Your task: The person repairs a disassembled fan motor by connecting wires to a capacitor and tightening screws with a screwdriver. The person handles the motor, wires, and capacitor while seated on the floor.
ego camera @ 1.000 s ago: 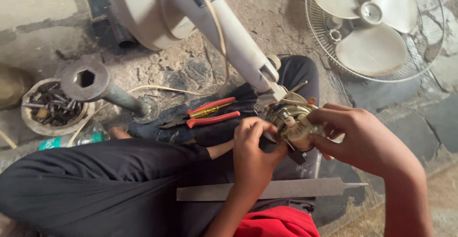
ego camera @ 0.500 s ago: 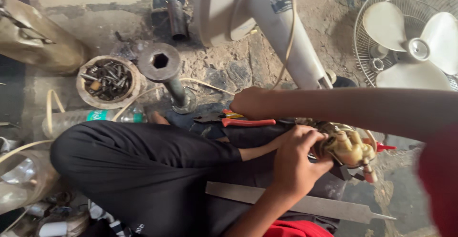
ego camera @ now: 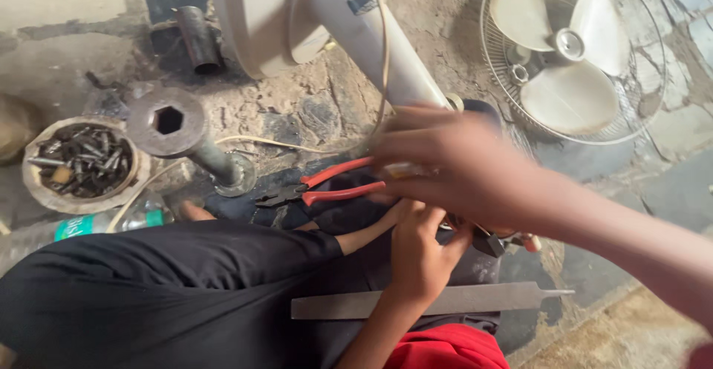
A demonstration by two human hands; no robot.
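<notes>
I sit cross-legged in black trousers (ego camera: 148,287) on a stone floor. My left hand (ego camera: 420,254) is closed around a small fan motor (ego camera: 490,243) in my lap; most of the motor is hidden behind my right arm. My right hand (ego camera: 453,168) is blurred and stretched out to the left. Its fingertips are right at the handles of the red-handled pliers (ego camera: 327,187), which lie on a dark cloth. A small pale thing shows by those fingers, but I cannot tell whether the hand grips anything.
A white fan stand (ego camera: 371,42) lies across the floor, with a cord trailing from it. The fan blades in their wire grille (ego camera: 572,50) lie at upper right. A bowl of bolts (ego camera: 78,162), a hex socket tool (ego camera: 171,124), a plastic bottle (ego camera: 89,224) and a flat file (ego camera: 460,300) surround me.
My right hand left the motor and reached left towards the pliers; it now hovers at their handles. My left hand stayed on the motor. The view shifted as my head moved.
</notes>
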